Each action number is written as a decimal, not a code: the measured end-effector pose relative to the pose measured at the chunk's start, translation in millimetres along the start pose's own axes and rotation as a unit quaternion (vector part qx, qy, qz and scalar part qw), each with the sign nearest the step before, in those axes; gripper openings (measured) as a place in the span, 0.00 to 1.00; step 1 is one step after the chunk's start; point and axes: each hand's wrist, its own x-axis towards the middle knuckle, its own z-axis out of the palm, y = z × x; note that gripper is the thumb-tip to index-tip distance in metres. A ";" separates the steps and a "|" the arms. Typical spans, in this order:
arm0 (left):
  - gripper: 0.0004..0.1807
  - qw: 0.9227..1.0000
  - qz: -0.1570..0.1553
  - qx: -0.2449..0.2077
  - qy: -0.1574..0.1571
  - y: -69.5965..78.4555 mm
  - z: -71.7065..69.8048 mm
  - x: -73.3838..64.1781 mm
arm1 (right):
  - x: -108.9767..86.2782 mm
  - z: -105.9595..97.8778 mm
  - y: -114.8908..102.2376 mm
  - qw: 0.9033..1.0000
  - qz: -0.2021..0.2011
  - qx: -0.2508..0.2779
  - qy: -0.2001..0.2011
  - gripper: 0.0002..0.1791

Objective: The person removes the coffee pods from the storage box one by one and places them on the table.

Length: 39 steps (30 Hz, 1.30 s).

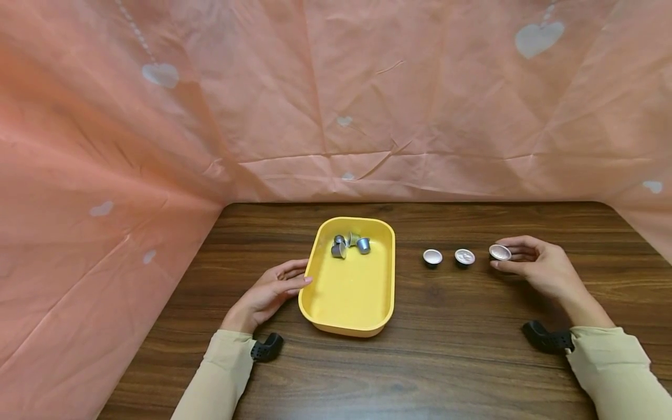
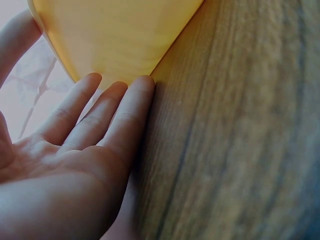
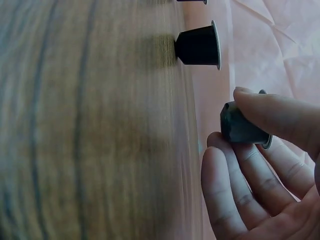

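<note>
A yellow tray (image 1: 349, 297) stands on the table with several coffee capsules (image 1: 363, 245) lying near its far end. At its left side my left hand (image 1: 270, 291) holds the wall, thumb over the rim and straight fingers (image 2: 92, 122) against the outside. My right hand (image 1: 543, 268) pinches a dark coffee capsule (image 3: 242, 124) between thumb and fingers, its silver lid up, seemingly just above the table. Left of it, a capsule with a crinkled lid (image 1: 464, 257) and another with a smooth lid (image 1: 433, 257) stand upright in a row.
The dark wooden table (image 1: 430, 367) ends at a pink cloth (image 1: 420, 105) with white hearts, hanging behind it and along the sides. A black strap (image 1: 268, 347) sits on the left wrist and another black strap (image 1: 546, 338) on the right.
</note>
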 end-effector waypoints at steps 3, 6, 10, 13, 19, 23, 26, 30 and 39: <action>0.37 1.000 0.000 0.000 -0.001 -0.1 -0.1 0.1 | -0.2 0.4 2.4 1.000 -0.004 -0.007 -0.001 0.25; 0.37 1.000 0.001 0.000 -0.001 -0.1 -0.2 0.4 | -0.5 1.0 5.6 1.000 -0.008 -0.005 -0.010 0.28; 0.37 1.000 -0.001 0.000 0.000 0.5 -0.4 -0.1 | -0.4 1.2 7.6 0.999 -0.006 -0.014 -0.030 0.33; 0.37 1.000 -0.002 0.002 0.000 0.4 -0.8 -0.5 | 0.4 1.0 6.1 0.998 -0.002 -0.037 -0.040 0.36; 0.37 1.000 -0.001 0.003 0.002 0.5 -1.2 -0.4 | 3.1 2.9 0.2 0.996 -0.008 -0.079 -0.042 0.36; 0.37 1.000 -0.001 0.000 0.001 -1.0 -1.2 0.3 | 5.9 5.7 -3.3 0.994 -0.013 -0.103 -0.043 0.36; 0.37 1.000 -0.001 -0.001 0.000 -1.9 -1.0 0.6 | 8.5 7.6 -5.2 0.992 -0.015 -0.121 -0.040 0.35; 0.37 1.000 0.000 0.001 0.000 -1.4 -0.5 0.7 | 11.0 9.1 -6.2 0.989 -0.020 -0.140 -0.035 0.31; 0.37 1.000 -0.002 0.002 0.000 -0.2 -0.1 0.4 | 10.0 10.9 -4.8 0.992 -0.025 -0.122 -0.027 0.25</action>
